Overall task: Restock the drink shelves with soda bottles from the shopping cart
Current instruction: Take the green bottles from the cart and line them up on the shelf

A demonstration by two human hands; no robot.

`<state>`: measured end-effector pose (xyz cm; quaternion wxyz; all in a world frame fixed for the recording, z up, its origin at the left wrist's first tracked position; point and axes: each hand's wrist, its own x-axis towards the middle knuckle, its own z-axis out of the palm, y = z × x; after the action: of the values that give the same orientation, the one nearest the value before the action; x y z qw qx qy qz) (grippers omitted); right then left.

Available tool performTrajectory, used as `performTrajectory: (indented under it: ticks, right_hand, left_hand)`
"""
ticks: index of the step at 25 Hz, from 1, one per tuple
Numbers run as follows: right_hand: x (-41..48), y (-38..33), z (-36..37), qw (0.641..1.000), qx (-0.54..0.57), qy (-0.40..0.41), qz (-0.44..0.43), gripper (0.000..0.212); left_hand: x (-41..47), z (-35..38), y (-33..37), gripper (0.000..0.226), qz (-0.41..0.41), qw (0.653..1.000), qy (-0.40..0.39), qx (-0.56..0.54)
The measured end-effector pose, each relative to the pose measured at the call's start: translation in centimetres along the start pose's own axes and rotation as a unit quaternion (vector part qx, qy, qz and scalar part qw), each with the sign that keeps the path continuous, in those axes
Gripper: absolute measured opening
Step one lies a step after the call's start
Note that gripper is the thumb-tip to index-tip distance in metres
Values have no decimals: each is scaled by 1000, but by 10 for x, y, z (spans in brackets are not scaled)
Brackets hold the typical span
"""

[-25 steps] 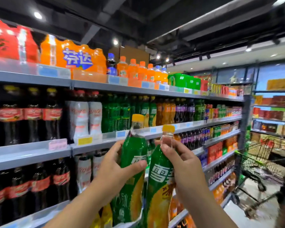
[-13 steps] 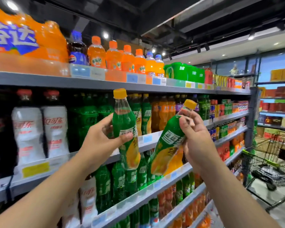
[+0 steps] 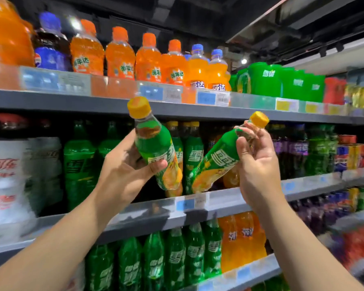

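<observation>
I hold two green soda bottles with yellow caps and orange-green labels in front of the middle shelf (image 3: 219, 201). My left hand (image 3: 126, 171) grips the left bottle (image 3: 156, 143) around its body, cap tilted up and left. My right hand (image 3: 259, 164) pinches the right bottle (image 3: 216, 162) near its neck; that bottle leans steeply, its base close to the shelf lip. Behind them, matching yellow-capped bottles (image 3: 192, 152) stand in a row on the same shelf. The shopping cart is out of view.
The top shelf (image 3: 114, 101) carries orange soda bottles (image 3: 147, 59) and green multipacks (image 3: 282, 82). Large green bottles (image 3: 78, 166) and white-wrapped cola bottles (image 3: 11, 177) stand at left. The lower shelf (image 3: 240, 271) holds green and orange bottles. Price tags line every shelf edge.
Both hands have lifted the two bottles from waist height up to the middle shelf. The right bottle has tipped over, base toward the shelf. My view has moved closer and the cart has left it.
</observation>
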<state>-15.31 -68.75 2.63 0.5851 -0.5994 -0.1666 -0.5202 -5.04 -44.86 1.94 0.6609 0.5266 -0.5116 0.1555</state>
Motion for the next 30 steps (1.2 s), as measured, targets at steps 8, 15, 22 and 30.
performTrajectory:
  ticks: [8, 15, 22, 30]
  right_hand:
    - [28, 52, -12, 996, 4, -80, 28, 34]
    - [40, 74, -9, 990, 12, -114, 80, 33]
    - [57, 85, 0, 984, -88, -123, 94, 43]
    - [77, 95, 12, 961, -200, -155, 109, 53]
  left_hand:
    - [8, 21, -33, 74, -59, 993, 34, 96]
    - [17, 37, -49, 69, -108, 959, 29, 260]
    - [29, 55, -60, 40, -157, 930, 110, 314]
    - [32, 59, -70, 31, -152, 935, 147, 286]
